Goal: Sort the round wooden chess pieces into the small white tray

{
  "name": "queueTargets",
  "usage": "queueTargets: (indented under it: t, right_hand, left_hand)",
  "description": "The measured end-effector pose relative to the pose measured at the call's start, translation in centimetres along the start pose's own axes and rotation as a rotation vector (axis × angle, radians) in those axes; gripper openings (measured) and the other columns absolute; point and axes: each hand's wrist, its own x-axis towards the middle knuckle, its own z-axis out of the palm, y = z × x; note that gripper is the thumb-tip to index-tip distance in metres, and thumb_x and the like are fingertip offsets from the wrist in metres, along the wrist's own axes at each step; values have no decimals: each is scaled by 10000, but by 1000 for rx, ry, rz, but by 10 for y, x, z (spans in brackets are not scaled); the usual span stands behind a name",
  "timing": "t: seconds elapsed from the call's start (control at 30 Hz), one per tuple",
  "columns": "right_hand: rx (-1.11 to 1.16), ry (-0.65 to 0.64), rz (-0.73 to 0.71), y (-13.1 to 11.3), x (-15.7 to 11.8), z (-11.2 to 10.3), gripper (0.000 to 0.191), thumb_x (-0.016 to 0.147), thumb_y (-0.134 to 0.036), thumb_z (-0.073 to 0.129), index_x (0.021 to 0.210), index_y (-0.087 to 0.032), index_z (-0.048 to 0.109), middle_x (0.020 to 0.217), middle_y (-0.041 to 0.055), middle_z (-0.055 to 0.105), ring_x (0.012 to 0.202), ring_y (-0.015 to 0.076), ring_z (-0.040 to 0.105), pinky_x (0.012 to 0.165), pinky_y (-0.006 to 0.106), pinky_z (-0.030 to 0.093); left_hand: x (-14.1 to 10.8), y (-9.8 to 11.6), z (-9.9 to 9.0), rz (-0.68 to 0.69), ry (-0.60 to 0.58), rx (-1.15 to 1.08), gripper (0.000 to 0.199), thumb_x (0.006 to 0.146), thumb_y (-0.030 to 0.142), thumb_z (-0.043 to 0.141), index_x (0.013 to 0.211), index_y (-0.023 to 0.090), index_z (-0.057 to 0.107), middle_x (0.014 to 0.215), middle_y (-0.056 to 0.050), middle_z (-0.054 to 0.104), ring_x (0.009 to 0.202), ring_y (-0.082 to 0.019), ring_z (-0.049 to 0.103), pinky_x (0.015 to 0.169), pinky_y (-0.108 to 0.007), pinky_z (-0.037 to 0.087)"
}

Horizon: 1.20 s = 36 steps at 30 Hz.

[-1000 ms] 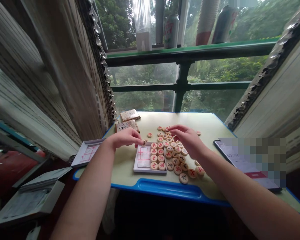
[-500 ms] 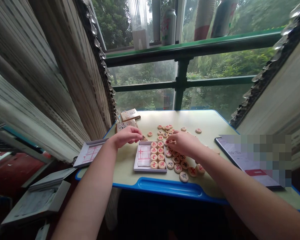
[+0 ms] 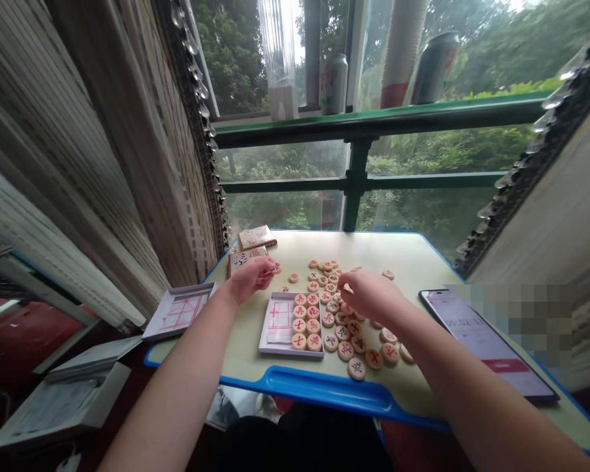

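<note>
My left hand is closed above the left side of the table, a round wooden Chinese chess piece pinched at its fingertips. My right hand hovers low over the loose pieces with its fingers pressed together; what they hold, if anything, is hidden. Between the hands lies a shallow white box. Its right half carries two columns of pieces with red characters, and the left half shows a red-lined sheet. Loose pieces with red or black characters are scattered right of the box.
The box lid lies at the table's left edge, near two small decorated boxes. A phone showing a timer lies at the right. A blue trough runs along the front edge. Cans stand on the window ledge.
The view has tilted up slightly, so the table sits lower. My left hand has drawn back from the box's far edge with a piece. My right hand has shifted slightly right.
</note>
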Motion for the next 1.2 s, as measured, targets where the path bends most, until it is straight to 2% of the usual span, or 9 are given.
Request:
queueTargets:
  t: [0.17,0.33,0.47,0.7,0.9,1.03,1.13,1.2]
  right_hand:
    - [46,15,-37,-4,-1,1,275,852,-286,455,1004,-271,684,908,64,706,792,205,629,605,271,417]
    - [8,-43,-72,-5,1,8,246,842,-273,465,904,-262,703,902,73,713,798,231,641,611,297,428]
    - [-18,-89,-59,-4,2,8,216,823,-288,491,842,-245,702,867,78,710,776,235,643,594,293,426]
    - [-59,-105,58,5,6,2,244,785,-239,516,931,-241,711,921,98,707,793,228,643,594,278,427]
    - [3,-119,-46,1,3,5,229,790,-308,528,922,-261,710,909,67,710,779,213,633,610,277,429]
    - [34,-118,-64,-1,2,5,220,775,-322,549,914,-266,710,899,59,712,774,218,632,593,275,417]
    - [41,-115,-62,1,3,4,213,770,-315,559,914,-274,711,901,57,712,762,219,632,580,276,410]
    - [38,-120,-60,3,4,6,212,776,-301,554,917,-282,711,905,55,710,756,214,632,578,274,408]
  left_hand:
    - [8,-5,3,32,16,-88,174,576,248,534,534,186,377,430,80,271,350,-45,233,362,-188,148]
    - [8,-5,3,75,82,-114,177,524,267,523,495,195,364,404,80,258,336,-46,199,353,-204,143]
    - [8,-6,5,95,143,-76,141,509,276,513,497,193,401,397,81,264,333,-47,200,358,-208,136]
    - [12,-17,15,194,304,91,90,523,181,598,552,153,517,380,81,350,356,-31,247,398,-199,120]
    - [6,-18,20,272,336,148,63,537,174,584,535,152,526,386,66,374,389,-41,266,408,-208,134]
    - [12,2,29,286,275,103,144,586,232,541,514,178,429,398,76,306,367,-42,225,388,-204,131]
    - [24,22,37,218,107,54,187,638,302,480,524,199,373,439,54,328,361,-66,283,369,-213,196]
    - [31,28,40,160,-20,29,173,620,272,511,532,190,386,449,54,335,360,-60,288,364,-206,184]
